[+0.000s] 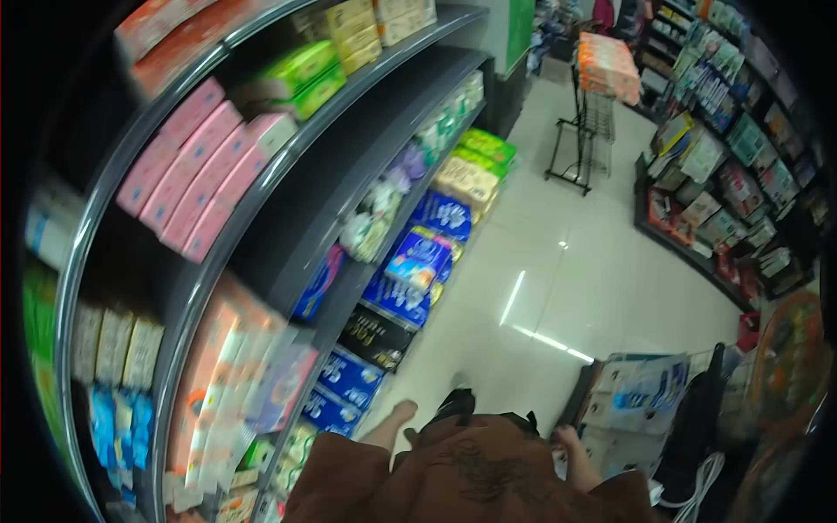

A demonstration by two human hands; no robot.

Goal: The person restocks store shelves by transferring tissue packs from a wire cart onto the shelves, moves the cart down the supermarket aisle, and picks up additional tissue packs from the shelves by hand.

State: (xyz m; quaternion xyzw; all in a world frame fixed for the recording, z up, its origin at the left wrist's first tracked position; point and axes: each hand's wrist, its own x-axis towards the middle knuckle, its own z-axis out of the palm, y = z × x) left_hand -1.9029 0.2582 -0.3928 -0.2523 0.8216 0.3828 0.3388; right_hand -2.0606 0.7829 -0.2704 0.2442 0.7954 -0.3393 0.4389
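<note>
My left hand (401,413) hangs low beside my body, its fingers loosely apart and nothing visible in it. It is nearest to the blue packs (349,383) at the foot of the shelf, without touching them. On my other side, my right hand (567,438) also hangs down, small and partly blurred, with its fingers loose and no object showing. Close to it stand white wrapped packs (636,397) with blue print. My brown top (479,466) fills the bottom of the view.
A dark shelf unit (288,235) on the left carries pink boxes (200,166), orange-white packs (227,383) and green packs (318,78). Ahead on the shiny floor (488,305) stands a shopping cart (586,131) topped with an orange pack (608,65). Another stocked shelf (724,166) lines the right.
</note>
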